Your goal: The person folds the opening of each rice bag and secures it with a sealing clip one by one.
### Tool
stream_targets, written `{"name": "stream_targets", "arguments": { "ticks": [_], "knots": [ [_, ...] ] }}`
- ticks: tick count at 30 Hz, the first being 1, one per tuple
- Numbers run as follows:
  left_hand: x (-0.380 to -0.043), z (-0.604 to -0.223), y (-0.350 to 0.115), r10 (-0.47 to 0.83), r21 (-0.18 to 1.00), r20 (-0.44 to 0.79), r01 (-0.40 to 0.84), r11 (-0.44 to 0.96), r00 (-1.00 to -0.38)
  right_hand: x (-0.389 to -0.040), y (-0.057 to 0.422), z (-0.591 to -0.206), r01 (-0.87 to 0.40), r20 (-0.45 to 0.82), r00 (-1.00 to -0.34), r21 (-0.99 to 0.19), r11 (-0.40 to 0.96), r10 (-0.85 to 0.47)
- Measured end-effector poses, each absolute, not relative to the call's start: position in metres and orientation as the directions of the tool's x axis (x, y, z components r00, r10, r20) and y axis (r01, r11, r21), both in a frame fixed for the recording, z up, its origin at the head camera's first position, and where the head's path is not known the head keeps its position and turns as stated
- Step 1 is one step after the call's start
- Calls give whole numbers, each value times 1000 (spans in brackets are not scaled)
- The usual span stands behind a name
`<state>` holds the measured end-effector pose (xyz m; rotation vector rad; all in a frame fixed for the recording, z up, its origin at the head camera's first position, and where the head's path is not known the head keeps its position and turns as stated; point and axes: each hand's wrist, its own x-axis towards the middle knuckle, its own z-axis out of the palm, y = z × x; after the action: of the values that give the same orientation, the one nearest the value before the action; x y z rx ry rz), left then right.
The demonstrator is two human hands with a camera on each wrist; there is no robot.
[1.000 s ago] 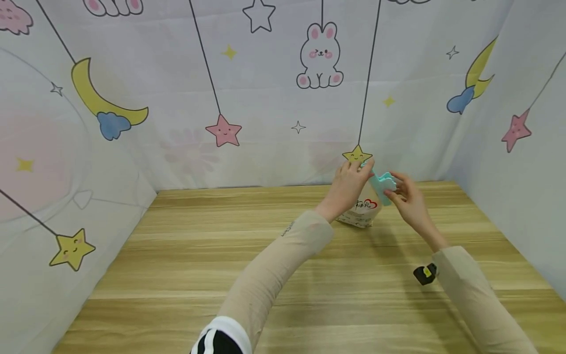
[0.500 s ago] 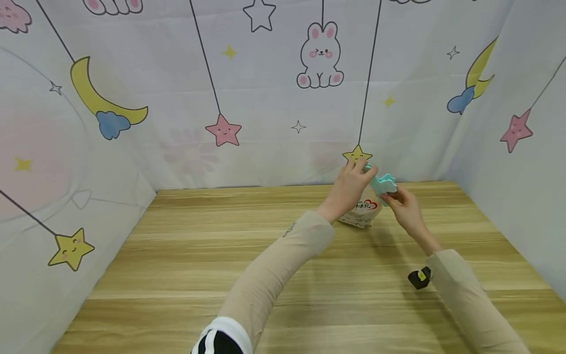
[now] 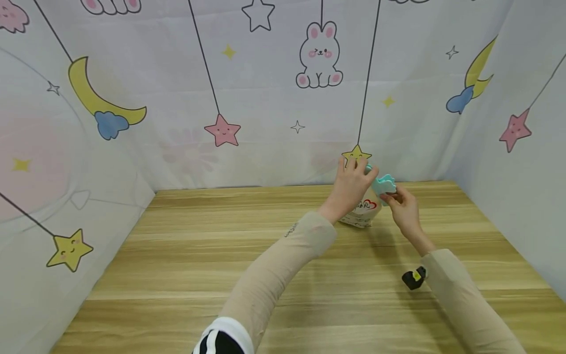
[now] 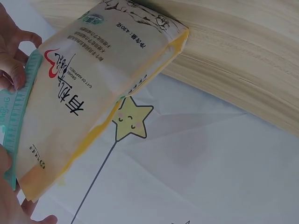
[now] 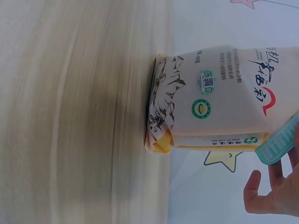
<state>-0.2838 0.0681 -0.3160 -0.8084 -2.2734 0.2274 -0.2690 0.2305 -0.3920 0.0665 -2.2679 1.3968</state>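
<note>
A cream paper bag [image 5: 219,102] with a red heart and dark lettering stands at the back of the table, its lower end on the wood. A teal sealing clip [image 4: 23,107] with ruler marks lies across the bag's top. My left hand [image 3: 351,189] grips one end of the clip, thumb in front and fingers behind the bag. Near the other end, my right hand [image 3: 404,210] pinches the clip with thumb and fingers. The clip's wavy teal part sticks up between the two hands in the head view.
The wood-grain table [image 3: 221,275] meets a white printed cloth backdrop [image 3: 265,88] just behind the bag. More cloth rises along both sides. A small black device [image 3: 413,278] sits at my right sleeve [image 3: 464,295].
My right hand has shifted slightly left and down, its fingers now lower on the clip. My left hand stays at its end with its fingers spread a little more. The bag holds its place.
</note>
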Motion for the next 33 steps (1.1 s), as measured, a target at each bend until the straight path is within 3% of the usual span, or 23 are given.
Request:
{"name": "stream_targets", "arguments": {
  "ticks": [17,27,33],
  "knots": [
    [-285,-313,71,589,-386,562,446,808,-581,-276,223,-393,-200,349,-878,-889,412,328],
    [-288,-314,73,572,-343,599,465,816,-561,-278,220,-394,-209,351,-866,-901,380,357],
    [-287,-313,73,552,-308,530,460,833,-644,-278,221,-396,-238,369,-861,-900,365,349]
  ]
}}
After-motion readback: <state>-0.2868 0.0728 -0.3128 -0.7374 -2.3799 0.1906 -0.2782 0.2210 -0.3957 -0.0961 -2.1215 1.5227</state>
